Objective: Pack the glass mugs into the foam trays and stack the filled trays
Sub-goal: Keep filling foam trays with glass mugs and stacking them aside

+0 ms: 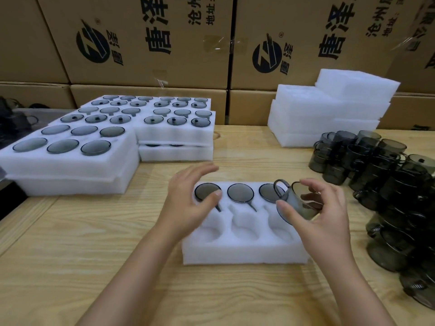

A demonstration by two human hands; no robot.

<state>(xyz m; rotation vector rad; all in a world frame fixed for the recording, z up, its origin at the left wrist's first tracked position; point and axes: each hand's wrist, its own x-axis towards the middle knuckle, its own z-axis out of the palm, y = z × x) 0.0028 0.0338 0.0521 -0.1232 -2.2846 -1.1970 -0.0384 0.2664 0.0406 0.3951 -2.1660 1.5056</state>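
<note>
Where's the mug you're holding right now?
Head view, right of centre: the right hand holds the mug tilted above the tray's right end, near its third seated mug.

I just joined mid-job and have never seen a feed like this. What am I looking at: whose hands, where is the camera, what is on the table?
No machine here: these are a person's two bare hands, filmed by one wide-angle camera on their head, looking forward and down. The right hand holds a tilted smoky glass mug over the foam tray on the wooden table. Its far row already holds three mugs; the near pockets are empty. The left hand is open at the tray's left end. Loose mugs are piled on the right, filled trays stacked on the left, empty foam trays behind. Cardboard boxes stand at the back.
</note>
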